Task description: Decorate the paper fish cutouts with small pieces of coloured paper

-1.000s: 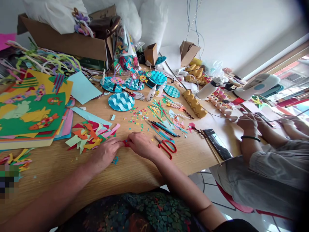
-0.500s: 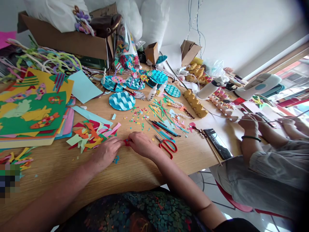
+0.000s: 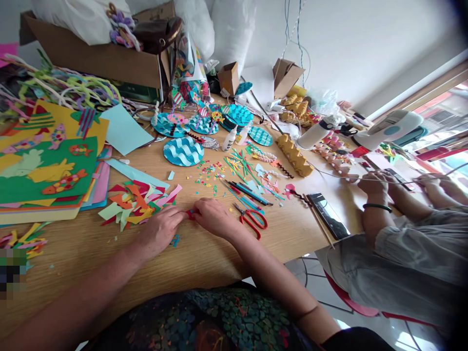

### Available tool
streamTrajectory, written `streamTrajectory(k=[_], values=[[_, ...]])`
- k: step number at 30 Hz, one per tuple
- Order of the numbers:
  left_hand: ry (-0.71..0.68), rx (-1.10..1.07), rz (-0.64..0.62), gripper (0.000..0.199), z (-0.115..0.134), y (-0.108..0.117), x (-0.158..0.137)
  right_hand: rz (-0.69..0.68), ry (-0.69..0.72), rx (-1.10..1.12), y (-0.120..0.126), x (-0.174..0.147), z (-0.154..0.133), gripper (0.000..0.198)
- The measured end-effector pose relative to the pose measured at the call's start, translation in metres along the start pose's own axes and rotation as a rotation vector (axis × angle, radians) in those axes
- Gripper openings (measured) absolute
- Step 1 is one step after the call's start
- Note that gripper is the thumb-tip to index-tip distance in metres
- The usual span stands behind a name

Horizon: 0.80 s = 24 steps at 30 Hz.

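Between my two hands, low over the table, a small red paper piece [image 3: 190, 214] shows, mostly covered by fingers; blue specks are on it. My left hand [image 3: 163, 227] pinches its left side with fingers together. At its right side, the curled fingers of my right hand [image 3: 214, 217] press on the same piece. Small blue paper scraps [image 3: 175, 240] lie just below the left hand. Scissors with red handles [image 3: 253, 223] rest to the right of my right hand. Beyond the left hand is a heap of coloured paper strips [image 3: 137, 202].
Blue wavy-patterned discs [image 3: 183, 151], glue bottles [image 3: 229, 138] and pencils [image 3: 248, 191] lie beyond my hands. Stacked coloured sheets [image 3: 66, 165] are at left. A phone [image 3: 328, 217] and sticks lie at right, near another person's hands [image 3: 375, 185]. A cardboard box [image 3: 98, 58] stands behind.
The view has shifted very slightly. Both my hands stay at the red paper piece, with hardly any visible movement.
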State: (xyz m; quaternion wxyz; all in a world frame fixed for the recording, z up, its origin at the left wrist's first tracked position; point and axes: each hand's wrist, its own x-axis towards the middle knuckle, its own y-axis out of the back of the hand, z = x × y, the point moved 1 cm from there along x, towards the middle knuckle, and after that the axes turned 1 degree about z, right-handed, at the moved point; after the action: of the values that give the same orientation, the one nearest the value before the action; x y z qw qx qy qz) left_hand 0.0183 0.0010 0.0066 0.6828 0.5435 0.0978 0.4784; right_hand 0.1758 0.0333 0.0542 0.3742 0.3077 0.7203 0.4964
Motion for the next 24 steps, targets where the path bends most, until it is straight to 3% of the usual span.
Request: streamTrajectory(k=[24], values=[[-0.036, 0.025, 0.000, 0.033, 0.0005, 0.0005, -0.0005, 0.043, -0.012, 0.056, -0.0022, -0.0025, 0.0052, 0.024]])
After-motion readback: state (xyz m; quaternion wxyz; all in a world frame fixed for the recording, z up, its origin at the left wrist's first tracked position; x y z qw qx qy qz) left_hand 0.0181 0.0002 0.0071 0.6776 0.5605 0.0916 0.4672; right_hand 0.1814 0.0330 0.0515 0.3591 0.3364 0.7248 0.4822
